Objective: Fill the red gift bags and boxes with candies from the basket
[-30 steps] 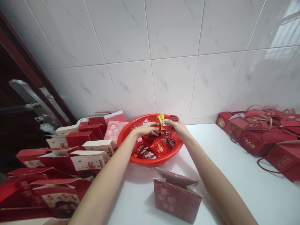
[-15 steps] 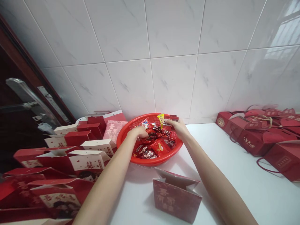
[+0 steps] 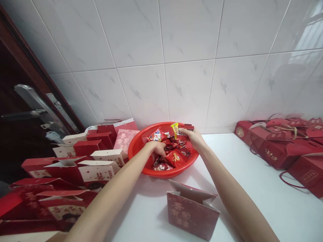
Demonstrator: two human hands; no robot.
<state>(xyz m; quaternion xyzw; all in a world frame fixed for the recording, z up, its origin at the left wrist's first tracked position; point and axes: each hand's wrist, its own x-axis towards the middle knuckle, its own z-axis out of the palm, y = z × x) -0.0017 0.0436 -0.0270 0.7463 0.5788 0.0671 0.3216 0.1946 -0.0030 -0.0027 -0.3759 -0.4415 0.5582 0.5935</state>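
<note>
The left hand (image 3: 156,148) has moved from the red plastic basket's (image 3: 165,173) left edge toward its middle, fingers among wrapped sweets (image 3: 176,158); its grip cannot be told. The right hand (image 3: 196,138) still pinches a yellow-wrapped sweet (image 3: 175,129) at the far right rim. The open paper gift bag (image 3: 192,215) stands unmoved before the near rim.

Left grip (image 3: 156,147) in red basket (image 3: 166,173), right grip (image 3: 195,137) holding packets (image 3: 175,129)

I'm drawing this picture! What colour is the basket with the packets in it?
The basket is bright red, clearest in the head view.
</note>
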